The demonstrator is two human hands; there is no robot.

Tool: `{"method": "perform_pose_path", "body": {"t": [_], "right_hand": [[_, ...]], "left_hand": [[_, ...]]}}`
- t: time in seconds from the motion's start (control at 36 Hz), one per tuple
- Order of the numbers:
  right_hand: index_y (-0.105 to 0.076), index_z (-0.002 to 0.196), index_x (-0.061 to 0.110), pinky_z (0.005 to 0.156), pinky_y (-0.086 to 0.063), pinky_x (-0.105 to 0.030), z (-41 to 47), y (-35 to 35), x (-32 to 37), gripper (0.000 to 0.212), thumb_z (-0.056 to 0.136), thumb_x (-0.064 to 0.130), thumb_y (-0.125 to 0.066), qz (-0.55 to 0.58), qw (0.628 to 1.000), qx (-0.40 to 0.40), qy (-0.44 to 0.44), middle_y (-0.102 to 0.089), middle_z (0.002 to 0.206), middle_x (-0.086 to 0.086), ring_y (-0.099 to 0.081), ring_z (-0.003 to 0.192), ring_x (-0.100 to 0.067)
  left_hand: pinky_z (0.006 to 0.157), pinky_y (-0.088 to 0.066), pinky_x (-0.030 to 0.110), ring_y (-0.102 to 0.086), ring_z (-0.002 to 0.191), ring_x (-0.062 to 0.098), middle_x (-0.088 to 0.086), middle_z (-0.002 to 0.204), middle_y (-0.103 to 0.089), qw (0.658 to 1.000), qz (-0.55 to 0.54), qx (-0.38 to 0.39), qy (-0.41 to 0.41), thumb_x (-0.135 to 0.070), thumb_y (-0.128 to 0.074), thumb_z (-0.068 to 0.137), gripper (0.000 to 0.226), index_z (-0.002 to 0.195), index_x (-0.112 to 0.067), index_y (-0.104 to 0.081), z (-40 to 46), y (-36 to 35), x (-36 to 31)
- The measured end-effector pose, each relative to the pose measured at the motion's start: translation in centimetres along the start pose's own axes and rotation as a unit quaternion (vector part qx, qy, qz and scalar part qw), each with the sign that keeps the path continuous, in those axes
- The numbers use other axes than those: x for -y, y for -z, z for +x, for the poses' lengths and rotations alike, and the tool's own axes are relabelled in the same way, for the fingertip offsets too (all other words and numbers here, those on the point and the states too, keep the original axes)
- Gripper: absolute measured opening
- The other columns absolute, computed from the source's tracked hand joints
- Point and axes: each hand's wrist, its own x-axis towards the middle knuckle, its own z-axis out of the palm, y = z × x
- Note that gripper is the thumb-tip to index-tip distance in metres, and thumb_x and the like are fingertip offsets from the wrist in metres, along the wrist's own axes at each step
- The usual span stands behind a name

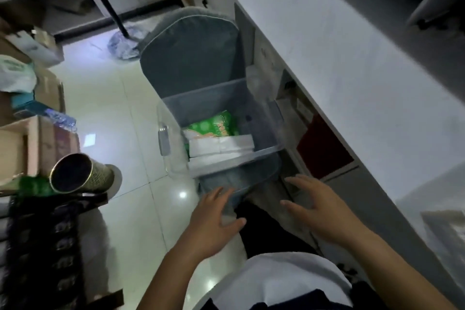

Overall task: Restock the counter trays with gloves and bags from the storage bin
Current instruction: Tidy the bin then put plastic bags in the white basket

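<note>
A clear plastic bin (219, 113) is seen on the grey cushioned seat of a chair (191, 53), close beside the white counter (339, 63); its long axis runs from the near edge, just ahead of the hands, away toward the chair's padded back, and its open top faces up toward the camera; the lid is off. The bin's walls are see-through with a faint blue tint, and a clip handle (163, 139) is fixed on its left side; inside, a green printed packet (214, 124) lies toward the far part, and flat white packs (221, 148) are stacked across the near part, their long sides lying crosswise to the bin.

The left hand (214, 219) is held with fingers spread and nearly straight, thumb out to the right; its fingertips are placed at the bin's near lower edge, though whether they touch it cannot be told through the blur; nothing is held. The right hand (317, 209) is likewise spread wide, palm down, fingers pointing left toward the bin's near right corner; it is kept just apart from the bin and holds nothing.

A gold metal cup (80, 173) lies tipped on a cluttered stand at the left, beside cardboard boxes (37, 143); pale glossy floor tiles (120, 113) are seen between.
</note>
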Motion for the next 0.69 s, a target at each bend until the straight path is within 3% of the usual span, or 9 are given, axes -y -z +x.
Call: {"method": "perform_pose_path", "body": {"t": [0.11,0.22,0.28,0.36,0.44,0.56,0.69], "right_hand": [[-0.046,0.142,0.03,0.112,-0.033,-0.044,8.0,0.9,2.5,0.061,0.087,0.053,-0.06,-0.023,0.999,0.008,0.043,-0.044,0.15,0.006,-0.036,0.14,-0.017],[-0.051,0.139,0.024,0.109,-0.036,-0.045,16.2,1.3,5.0,0.059,0.087,0.048,-0.062,-0.01,0.997,0.006,0.071,-0.05,0.145,0.0,-0.043,0.134,-0.022],[-0.049,0.14,0.026,0.11,-0.033,-0.045,19.9,1.0,5.8,0.06,0.087,0.05,-0.06,-0.023,0.997,0.028,0.063,-0.048,0.147,-0.001,-0.04,0.136,-0.024],[-0.046,0.142,0.029,0.111,-0.031,-0.046,24.9,0.2,6.2,0.062,0.086,0.052,-0.06,-0.037,0.995,0.079,0.049,-0.044,0.151,-0.001,-0.037,0.138,-0.025],[-0.046,0.142,0.028,0.11,-0.032,-0.047,28.9,-0.7,6.0,0.063,0.086,0.049,-0.062,-0.059,0.991,0.11,0.041,-0.044,0.151,0.0,-0.039,0.138,-0.025],[-0.043,0.145,0.026,0.109,-0.034,-0.048,33.0,-2.9,4.8,0.067,0.084,0.046,-0.063,-0.091,0.982,0.165,-0.005,-0.043,0.151,-0.002,-0.04,0.136,-0.028],[-0.038,0.147,0.027,0.106,-0.036,-0.048,37.0,-7.3,1.6,0.069,0.084,0.043,-0.064,-0.109,0.969,0.217,-0.053,-0.042,0.15,-0.005,-0.043,0.133,-0.031]], "left_hand": [[0.106,-0.018,0.017,-0.025,0.141,0.008,-0.026,0.142,-0.024,0.998,-0.005,-0.034,0.045,-0.045,-0.064,0.09,0.069,0.149,-0.039,-0.028,2.8,4.4,1.4],[0.116,-0.016,0.027,-0.016,0.147,0.011,-0.011,0.16,-0.019,0.995,0.018,-0.011,0.098,-0.049,-0.062,0.09,0.071,0.151,-0.039,-0.026,6.7,8.7,2.3],[0.119,-0.016,0.033,-0.015,0.148,0.014,-0.009,0.162,-0.018,0.993,0.027,-0.008,0.117,-0.048,-0.061,0.091,0.071,0.151,-0.039,-0.026,8.9,10.4,2.6],[0.118,-0.018,0.032,-0.021,0.147,0.016,-0.005,0.161,-0.024,0.991,0.043,-0.011,0.124,-0.043,-0.062,0.092,0.069,0.151,-0.031,-0.03,13.2,11.9,3.4],[0.116,-0.02,0.03,-0.028,0.144,0.021,0.001,0.158,-0.031,0.99,0.048,-0.007,0.136,-0.039,-0.064,0.091,0.068,0.15,-0.024,-0.035,17.7,12.1,5.0],[0.114,-0.027,0.03,-0.035,0.14,0.023,0.006,0.155,-0.038,0.983,-0.028,0.027,0.18,-0.029,-0.066,0.091,0.066,0.149,-0.018,-0.038,22.8,10.4,7.9],[0.114,-0.028,0.032,-0.032,0.143,0.026,0.01,0.157,-0.034,0.972,-0.007,0.098,0.214,-0.029,-0.066,0.089,0.072,0.152,-0.017,-0.033,28.8,7.2,13.5]]}}
